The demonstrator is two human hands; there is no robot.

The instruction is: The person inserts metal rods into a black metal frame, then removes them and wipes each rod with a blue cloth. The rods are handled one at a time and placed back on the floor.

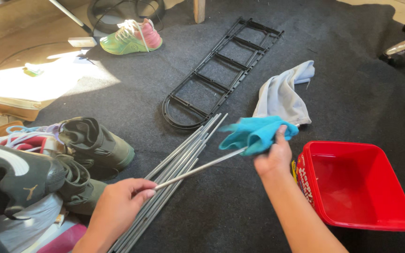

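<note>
Fingers of the left hand (120, 201) pinch the near end of a thin grey metal rod (198, 168), raised above the bundle of matching metal rods (176, 161) on the dark carpet (240, 211). The right hand (273, 157) closes a turquoise cloth (254, 133) around the rod's far end. A red plastic tub (357, 185) sits just beside that wrist, near the carpet's right edge. Judging by the light pinch, a hard wipe could pull the rod free or knock the tub.
</note>
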